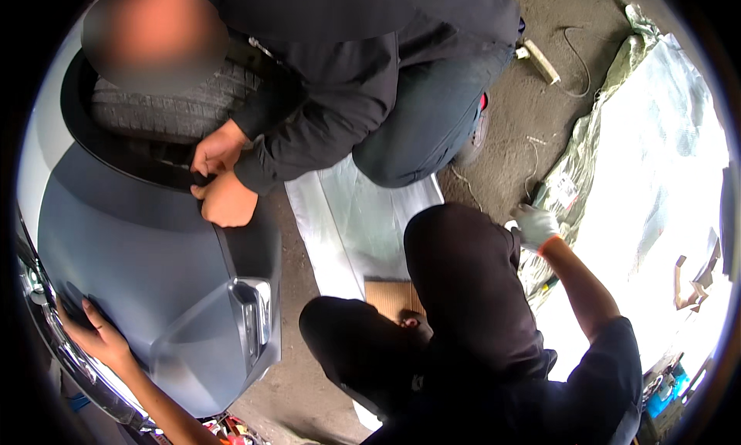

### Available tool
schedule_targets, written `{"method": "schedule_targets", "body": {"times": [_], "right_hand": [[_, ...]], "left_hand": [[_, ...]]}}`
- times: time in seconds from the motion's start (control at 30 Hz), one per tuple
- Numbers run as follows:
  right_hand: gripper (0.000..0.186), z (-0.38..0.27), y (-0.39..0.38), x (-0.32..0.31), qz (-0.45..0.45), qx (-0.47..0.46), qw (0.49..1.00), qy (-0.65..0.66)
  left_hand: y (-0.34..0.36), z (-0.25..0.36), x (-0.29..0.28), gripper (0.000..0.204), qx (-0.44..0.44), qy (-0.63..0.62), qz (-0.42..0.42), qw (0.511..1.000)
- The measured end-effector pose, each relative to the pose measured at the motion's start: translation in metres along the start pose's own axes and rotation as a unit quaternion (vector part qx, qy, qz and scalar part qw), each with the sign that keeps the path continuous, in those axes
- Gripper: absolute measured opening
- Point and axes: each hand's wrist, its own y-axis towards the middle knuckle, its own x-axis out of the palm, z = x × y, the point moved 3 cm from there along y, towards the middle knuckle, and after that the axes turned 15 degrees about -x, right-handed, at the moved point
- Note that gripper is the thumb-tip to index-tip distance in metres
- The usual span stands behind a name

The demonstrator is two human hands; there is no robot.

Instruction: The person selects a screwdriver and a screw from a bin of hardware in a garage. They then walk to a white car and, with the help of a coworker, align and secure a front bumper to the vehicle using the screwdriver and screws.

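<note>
Head view: left hand (96,333) open flat on grey car panel (147,252); gloved right hand (534,226) unclear.

1. Just one view here, a head-worn fisheye pointing pretty much straight down, so the wearer's own dark-clothed knees fill the near middle
2. It sits close over a grey car bumper (147,275) on the left, with ground and a plastic sheet (664,159) off to the right
3. Far side catches a crouching co-worker (370,74) by the tyre (166,109)
4. Edges bend and go black at the rim, and there's no second view to share anything with
</note>
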Motion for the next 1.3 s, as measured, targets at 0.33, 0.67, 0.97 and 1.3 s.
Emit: {"method": "schedule_targets", "body": {"times": [0.33,0.67,0.97,1.3], "right_hand": [[0.035,0.078,0.027,0.104,-0.075,0.046,0.985,-0.148],[0.022,0.137,0.044,0.110,0.090,-0.095,0.960,-0.246],[0.023,0.118,-0.040,-0.029,-0.097,0.072,0.991,-0.063],[0.036,0.080,-0.102,0.000,0.157,0.111,0.943,0.271]], "left_hand": [[-0.001,0.000,-0.008,0.045,0.051,-0.008,-0.036,0.998],[0.001,0.022,-0.003,0.046,0.028,-0.021,-0.014,0.999],[0.000,0.018,-0.010,0.046,0.009,-0.006,-0.012,1.000],[-0.002,0.014,-0.006,0.045,0.008,-0.009,-0.024,1.000]]}}
